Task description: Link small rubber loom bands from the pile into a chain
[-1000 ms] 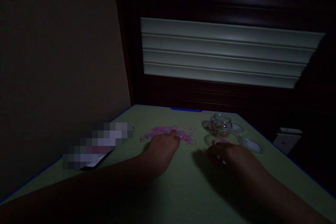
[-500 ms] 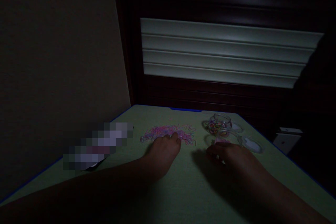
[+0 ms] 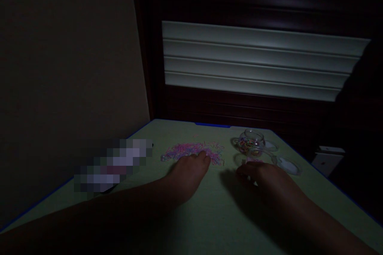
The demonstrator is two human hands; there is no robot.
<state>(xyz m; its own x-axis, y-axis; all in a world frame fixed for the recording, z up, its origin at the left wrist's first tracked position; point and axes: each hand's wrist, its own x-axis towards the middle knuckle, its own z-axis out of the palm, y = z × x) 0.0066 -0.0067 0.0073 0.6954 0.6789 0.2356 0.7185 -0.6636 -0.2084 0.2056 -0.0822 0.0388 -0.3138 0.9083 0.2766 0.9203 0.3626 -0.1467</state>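
Observation:
A loose pile of thin pink and purple loops (image 3: 182,150), which look like small rubber bands, is spread over the table. My left hand (image 3: 191,171) is at the pile's near edge, fingers bent down and drawn together; its back hides what they pinch, if anything. To the right, my right hand (image 3: 265,173) hovers low with fingers curled against the thumb, and I cannot make out anything between them. Just beyond it lies an open clear round container (image 3: 247,160), partly covered by the hand, with a few pink loops (image 3: 254,160) inside.
A clear jar (image 3: 253,139) of multicoloured bands stands at the back right. Clear lids (image 3: 287,165) lie beside it. A blurred-out flat item (image 3: 119,165) rests on the left of the green table (image 3: 206,219). A white box (image 3: 327,161) is beyond the right edge.
My left hand has shifted very slightly to the right along the pile. My right hand stays nearly where it was, fingers still curled.

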